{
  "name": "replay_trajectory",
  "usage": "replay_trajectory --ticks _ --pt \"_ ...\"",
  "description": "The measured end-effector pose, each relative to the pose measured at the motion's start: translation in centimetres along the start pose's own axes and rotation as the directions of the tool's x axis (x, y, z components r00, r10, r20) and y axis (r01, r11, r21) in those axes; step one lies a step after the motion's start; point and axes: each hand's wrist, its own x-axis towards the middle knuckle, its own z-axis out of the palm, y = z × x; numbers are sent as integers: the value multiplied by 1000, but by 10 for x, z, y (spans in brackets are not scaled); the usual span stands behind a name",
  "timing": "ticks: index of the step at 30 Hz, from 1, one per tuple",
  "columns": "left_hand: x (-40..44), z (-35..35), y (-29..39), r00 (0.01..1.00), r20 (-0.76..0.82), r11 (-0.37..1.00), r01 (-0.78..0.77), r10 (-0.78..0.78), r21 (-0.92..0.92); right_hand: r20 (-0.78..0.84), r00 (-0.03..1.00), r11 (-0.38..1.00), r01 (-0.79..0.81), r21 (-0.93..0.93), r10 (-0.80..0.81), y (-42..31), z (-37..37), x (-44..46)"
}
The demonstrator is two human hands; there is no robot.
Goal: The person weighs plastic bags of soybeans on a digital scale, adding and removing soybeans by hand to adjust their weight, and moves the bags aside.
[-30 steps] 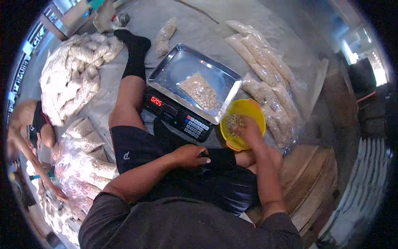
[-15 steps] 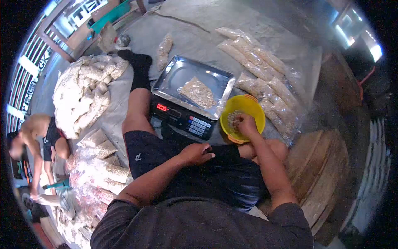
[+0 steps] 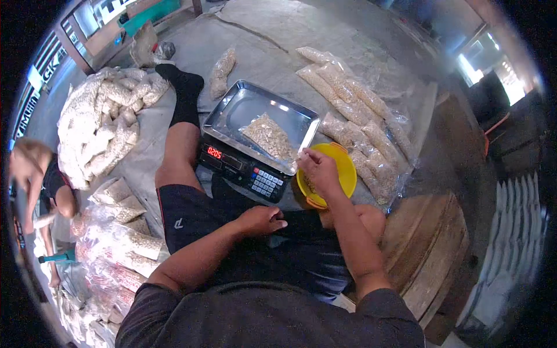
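Observation:
My right hand (image 3: 320,171) is above the left rim of a yellow bowl (image 3: 346,168), close to the corner of a steel scale tray (image 3: 232,107). Its fingers are pinched together, and what they hold is too small to make out. On the tray lies a clear bag of pale, small pieces (image 3: 268,136). The digital scale (image 3: 241,168) under it glows with a red 0.205. My left hand (image 3: 261,221) rests on my lap with its fingers loosely curled and nothing visible in them. My hand partly hides the bowl's inside.
Filled clear bags (image 3: 354,93) lie in rows beyond the bowl. A large heap of bags (image 3: 98,124) is at left, with more bags (image 3: 130,243) nearer me. One bag (image 3: 223,72) lies behind the scale. Wooden boards (image 3: 426,249) are at right. Another person (image 3: 43,180) bends at far left.
My right hand has lifted out of the yellow bowl and moved left toward the scale tray. My left hand stays on my lap. The view has shifted slightly.

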Motion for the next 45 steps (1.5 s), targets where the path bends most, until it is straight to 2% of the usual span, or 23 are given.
replay_trajectory --ticks 3,6,9,11,12,13,15,17,19,23,24,26,29,31,32,35,38,41,44,45 --pt "-7 -7 0 1000 11 999 1 -1 -32 -22 999 999 -36 5 36 -1 -10 -7" --pt "-8 -8 -5 999 29 996 -23 25 -81 -180 982 997 -65 -47 56 -9 -31 -19" --pt "-6 -12 0 997 73 996 7 0 -88 -388 908 973 78 -219 -160 -2 -31 -25" --pt "-1 -14 3 995 98 999 23 -18 -49 -36 999 842 2 -539 -25 21 -39 -31" --pt "4 -17 5 992 123 999 23 -19 -35 127 988 738 24 -674 84 36 -41 -26" --pt "7 -19 6 989 144 999 33 -29 -23 88 996 742 37 -669 30 58 -49 -12" --pt "6 -18 4 991 132 998 43 -36 -48 -205 965 744 -258 -617 164 28 -74 17" --pt "1 -19 5 996 82 996 33 -27 -82 -282 959 770 -186 -610 8 51 -117 57" --pt "6 -11 -8 998 56 993 24 -17 -114 -319 932 459 -362 -811 170 103 -158 101" --pt "10 -26 4 990 95 983 115 -103 -140 -405 913 664 -327 -672 40 198 -177 148" --pt "11 -29 8 988 63 979 149 -142 -142 -430 902 716 -318 -621 27 221 -171 151" --pt "13 -29 16 979 35 969 206 -203 -134 -458 889 748 -285 -600 -28 214 -156 147" --pt "14 -8 13 964 -257 995 -37 60 96 -480 874 805 -233 -546 -73 135 -155 136" --pt "19 -18 42 964 -256 986 -36 78 164 -481 868 842 -163 -514 -125 88 -152 125" --pt "18 -23 56 961 -265 981 -24 77 195 -471 868 860 -116 -497 -155 82 -150 123" --pt "36 -37 79 845 -407 852 -102 347 513 -440 892 814 -182 -551 -99 117 -154 131" --pt "51 -51 96 767 -424 611 53 481 790 -419 897 818 -135 -558 -138 110 -162 124" --pt "61 -57 92 740 -437 530 128 512 838 -442 879 847 -89 -523 -180 85 -162 113" --pt "71 -55 79 751 -419 441 190 511 877 -437 887 745 -188 -639 -150 125 -160 123" --pt "73 -56 78 746 -395 346 233 536 909 -399 906 758 -161 -632 -140 125 -162 122"
